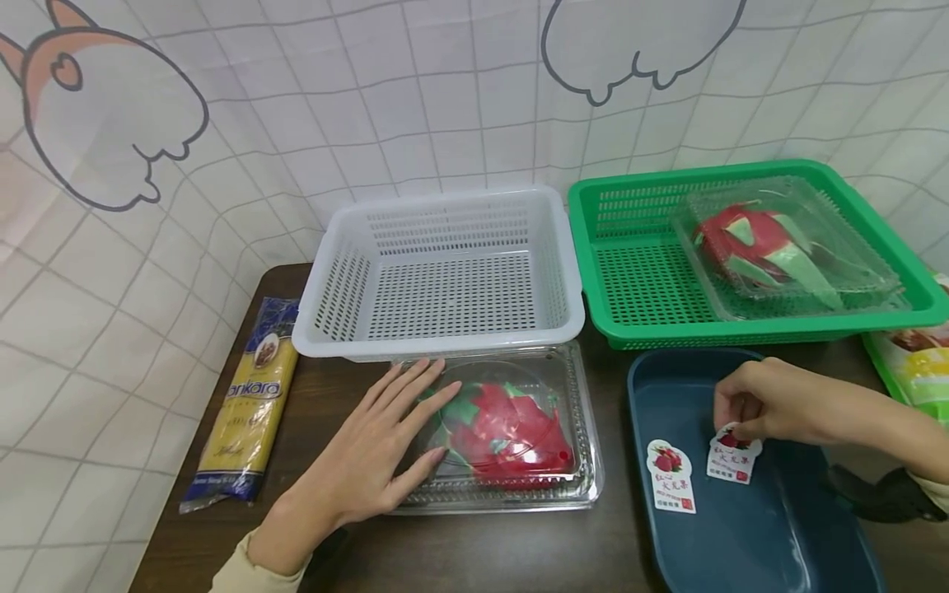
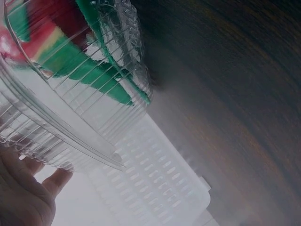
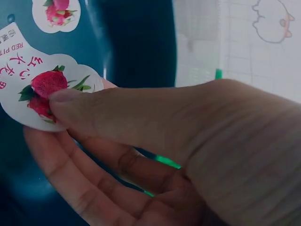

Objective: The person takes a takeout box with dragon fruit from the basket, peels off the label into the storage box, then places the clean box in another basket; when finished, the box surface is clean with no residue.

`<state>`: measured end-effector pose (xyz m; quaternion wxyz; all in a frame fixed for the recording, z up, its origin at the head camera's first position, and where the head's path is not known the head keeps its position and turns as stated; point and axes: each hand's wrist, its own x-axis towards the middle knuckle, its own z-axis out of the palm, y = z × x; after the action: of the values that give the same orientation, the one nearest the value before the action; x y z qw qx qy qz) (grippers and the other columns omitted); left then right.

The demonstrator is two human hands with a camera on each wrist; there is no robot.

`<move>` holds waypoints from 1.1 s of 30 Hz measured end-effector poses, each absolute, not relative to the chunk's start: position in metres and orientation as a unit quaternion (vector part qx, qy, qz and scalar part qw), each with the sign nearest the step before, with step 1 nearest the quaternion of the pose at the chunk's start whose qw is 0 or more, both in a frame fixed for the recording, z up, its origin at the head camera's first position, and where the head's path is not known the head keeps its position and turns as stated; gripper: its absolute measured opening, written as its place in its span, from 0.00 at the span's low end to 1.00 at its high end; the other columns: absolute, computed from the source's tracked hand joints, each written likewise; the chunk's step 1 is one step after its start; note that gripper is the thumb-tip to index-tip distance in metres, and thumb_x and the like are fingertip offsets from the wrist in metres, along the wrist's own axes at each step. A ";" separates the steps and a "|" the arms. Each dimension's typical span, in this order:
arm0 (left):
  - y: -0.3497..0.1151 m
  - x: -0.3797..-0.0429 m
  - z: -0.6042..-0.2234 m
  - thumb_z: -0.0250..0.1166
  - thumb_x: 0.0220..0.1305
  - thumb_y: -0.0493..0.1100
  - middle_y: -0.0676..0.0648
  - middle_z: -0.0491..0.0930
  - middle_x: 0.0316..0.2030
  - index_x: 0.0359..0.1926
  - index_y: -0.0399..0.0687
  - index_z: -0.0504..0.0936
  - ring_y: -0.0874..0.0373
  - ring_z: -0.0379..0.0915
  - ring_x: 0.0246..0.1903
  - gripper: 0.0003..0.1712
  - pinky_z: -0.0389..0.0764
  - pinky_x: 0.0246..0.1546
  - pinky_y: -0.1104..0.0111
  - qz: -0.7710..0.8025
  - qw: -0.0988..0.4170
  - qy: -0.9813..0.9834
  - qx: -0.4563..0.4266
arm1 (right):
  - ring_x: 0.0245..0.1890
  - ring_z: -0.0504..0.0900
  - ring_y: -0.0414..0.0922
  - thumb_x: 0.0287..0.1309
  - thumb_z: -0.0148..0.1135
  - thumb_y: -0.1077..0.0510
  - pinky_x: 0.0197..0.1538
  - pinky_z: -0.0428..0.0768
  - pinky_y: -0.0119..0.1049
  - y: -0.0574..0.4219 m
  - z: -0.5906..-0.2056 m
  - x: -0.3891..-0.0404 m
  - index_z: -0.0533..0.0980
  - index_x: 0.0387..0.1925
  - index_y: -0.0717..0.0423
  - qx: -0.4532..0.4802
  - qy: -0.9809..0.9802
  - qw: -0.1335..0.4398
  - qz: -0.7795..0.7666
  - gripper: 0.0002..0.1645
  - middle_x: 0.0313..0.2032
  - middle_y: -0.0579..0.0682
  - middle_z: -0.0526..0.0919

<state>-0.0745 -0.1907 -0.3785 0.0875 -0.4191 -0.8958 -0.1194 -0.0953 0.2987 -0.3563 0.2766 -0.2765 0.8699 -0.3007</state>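
My right hand (image 1: 771,403) pinches a white sticker (image 1: 732,461) printed with red dragon fruit, thumb on its front in the right wrist view. A second such sticker (image 1: 671,479) lies in the dark blue tray (image 1: 741,543) to its left. My left hand (image 1: 378,453) rests with fingers spread on the left part of a clear plastic box (image 1: 589,461), whose lid is closed. Inside that box sits a red dragon fruit (image 1: 511,432) with green scales. The left wrist view shows the box's ribbed side close up, with fingertips (image 2: 60,179) against it.
Behind the box stands a white basket (image 1: 452,338). To its right, a green basket (image 1: 630,284) holds another clear box (image 1: 882,284) with a dragon fruit. A yellow pasta packet (image 1: 248,403) lies at left, and a green-edged bag (image 1: 919,371) at the right edge.
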 end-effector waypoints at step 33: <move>-0.190 -0.075 -0.378 0.49 0.78 0.61 0.41 0.57 0.80 0.80 0.48 0.63 0.41 0.52 0.79 0.38 0.53 0.76 0.43 -0.123 0.091 -0.893 -0.423 | 0.25 0.73 0.32 0.56 0.73 0.72 0.28 0.77 0.31 0.285 -0.383 -0.092 0.80 0.28 0.50 -0.228 0.924 0.202 -0.230 0.15 0.26 0.38 0.78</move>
<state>-0.0747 -0.1896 -0.3779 0.0908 -0.4231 -0.8931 -0.1229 -0.0917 0.2851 -0.3828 0.2018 -0.2275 0.9245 -0.2299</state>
